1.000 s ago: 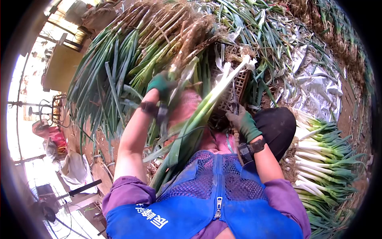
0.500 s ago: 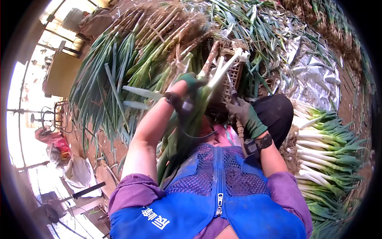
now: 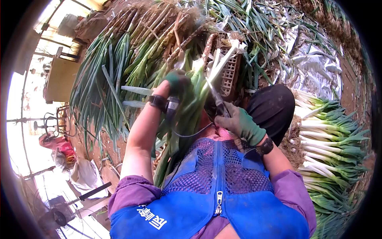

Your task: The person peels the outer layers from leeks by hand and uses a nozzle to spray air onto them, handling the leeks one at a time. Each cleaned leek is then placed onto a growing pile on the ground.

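My left hand point(image 3: 178, 81), in a dark green glove and somewhat blurred, is closed at a bunch of large green onions point(image 3: 193, 89); its fingertips are partly hidden. One peeled white stalk point(image 3: 224, 63) slants up to the right from the bunch, roots at its upper end. Beside it, a brown unpeeled stalk point(image 3: 208, 47) points upward. My right hand point(image 3: 240, 122), in a grey-green glove, is wrapped around an air gun point(image 3: 219, 104) with a thin metal nozzle. The nozzle tip points up-left at the stalks, close to the white one.
A heap of unpeeled green onions point(image 3: 115, 75) lies at the left. Behind the stalks stands a plastic crate point(image 3: 230, 73). Cleaned onions point(image 3: 324, 145) are stacked in a row at the right. Loose leaves point(image 3: 254, 24) and a silvery sheet point(image 3: 314, 71) cover the ground beyond my knee point(image 3: 274, 105).
My left hand has shifted left. My right hand has raised the air gun up and to the left, bringing its nozzle closer to the stalks. The white stalk has moved slightly left.
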A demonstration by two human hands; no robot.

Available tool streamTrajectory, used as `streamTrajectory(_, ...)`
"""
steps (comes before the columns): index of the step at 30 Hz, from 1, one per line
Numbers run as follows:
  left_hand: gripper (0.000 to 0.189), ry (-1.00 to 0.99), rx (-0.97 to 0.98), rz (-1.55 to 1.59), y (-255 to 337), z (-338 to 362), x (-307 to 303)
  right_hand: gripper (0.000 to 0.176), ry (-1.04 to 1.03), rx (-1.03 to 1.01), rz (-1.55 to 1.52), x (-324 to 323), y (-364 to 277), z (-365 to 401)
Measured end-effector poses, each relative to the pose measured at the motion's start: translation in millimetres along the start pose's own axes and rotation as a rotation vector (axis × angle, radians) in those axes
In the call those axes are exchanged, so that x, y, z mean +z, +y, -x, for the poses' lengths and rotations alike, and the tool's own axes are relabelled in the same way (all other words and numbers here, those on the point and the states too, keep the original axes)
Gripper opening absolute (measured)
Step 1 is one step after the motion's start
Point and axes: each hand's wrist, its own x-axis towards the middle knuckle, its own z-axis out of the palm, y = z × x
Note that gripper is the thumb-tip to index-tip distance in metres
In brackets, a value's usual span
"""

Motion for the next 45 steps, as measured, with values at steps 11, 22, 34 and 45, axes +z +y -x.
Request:
streamTrajectory(11,0.014,-0.205,0.196,-0.317,-12.6,-31.9,-9.0,0.060,0.048,0.051,0.102,2.4,-8.9,-2.2)
streamTrajectory(22,0.058,-0.019,-0.072,-0.643,11.9,-39.9,8.3,0.063,0.089,-0.047,0.098,5.7,20.2,-41.8)
streamTrajectory(34,0.041,-0.177,0.117,-0.058,-49.8,-73.5,-17.4,0.052,-0.070,0.027,-0.020,-17.3,-9.7,-65.4)
streamTrajectory(45,0.052,-0.005,-0.022,-0.496,0.5,-49.6,4.7,0.073,0.042,0.100,0.298,-8.2,1.5,-73.7)
